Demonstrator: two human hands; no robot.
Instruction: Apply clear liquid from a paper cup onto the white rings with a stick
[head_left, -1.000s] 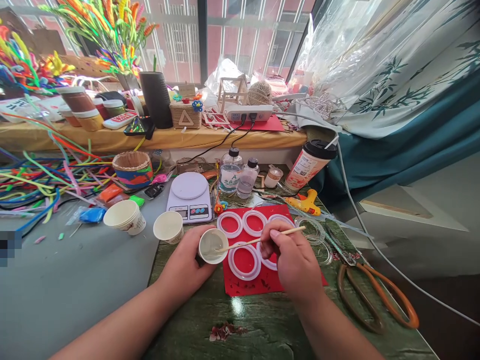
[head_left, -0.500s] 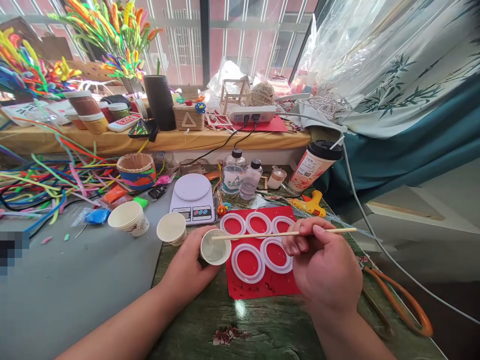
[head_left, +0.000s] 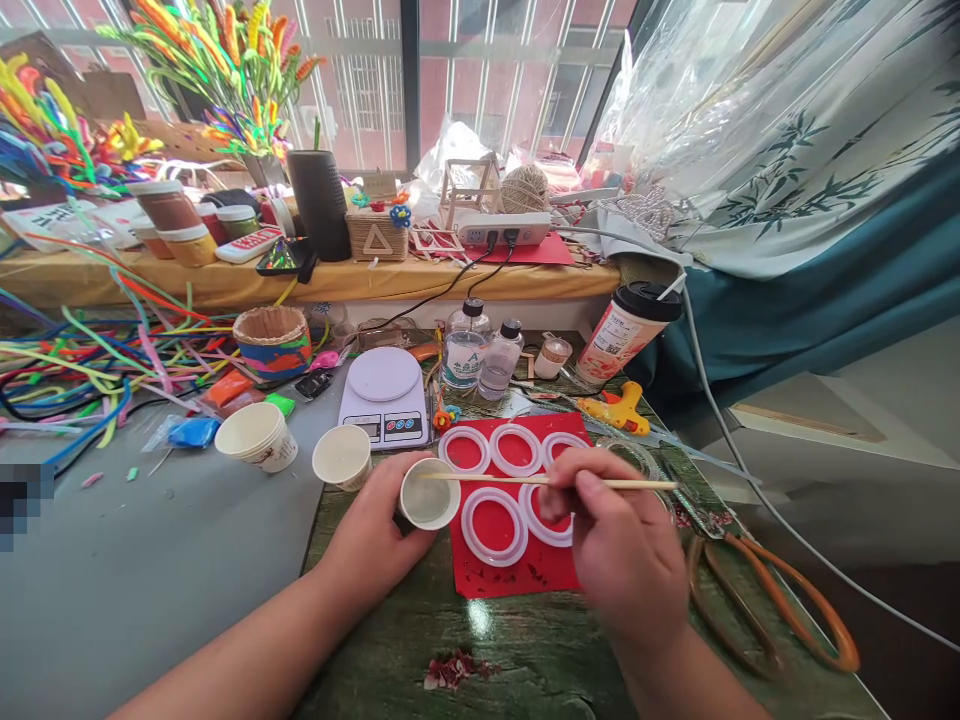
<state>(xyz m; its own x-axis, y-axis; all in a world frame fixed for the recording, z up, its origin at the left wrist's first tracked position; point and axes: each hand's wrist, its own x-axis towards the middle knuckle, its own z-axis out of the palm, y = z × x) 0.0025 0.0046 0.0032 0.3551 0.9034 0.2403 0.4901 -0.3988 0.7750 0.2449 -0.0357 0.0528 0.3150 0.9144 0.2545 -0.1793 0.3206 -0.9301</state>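
Observation:
My left hand point(head_left: 382, 515) is wrapped round a white paper cup point(head_left: 430, 496) that holds a clear, slightly cloudy liquid. A thin wooden stick point(head_left: 499, 479) lies nearly level, its left end inside the cup's mouth. The stick is pinched in the fingers of my right hand point(head_left: 626, 540). Below it, several translucent ring-shaped molds point(head_left: 495, 553) rest on a red sheet point(head_left: 480, 585); my right hand hides part of them. Just left of my left hand stands another paper cup point(head_left: 342, 460).
Behind the cups are a kitchen scale point(head_left: 384, 395), two clear bottles point(head_left: 465, 350) and a yellow glue gun point(head_left: 622, 408). Stacked paper cups point(head_left: 257, 440) stand left. Orange-handled scissors point(head_left: 795, 600) lie right, near the table edge. Dried petals point(head_left: 457, 668) lie in front. A lidded drink cup point(head_left: 626, 335) leans at back right.
My right hand has moved left and slightly down, and the stick has shifted left with its outer end lower. More of the scissors shows. My left hand and the cup stay nearly in place.

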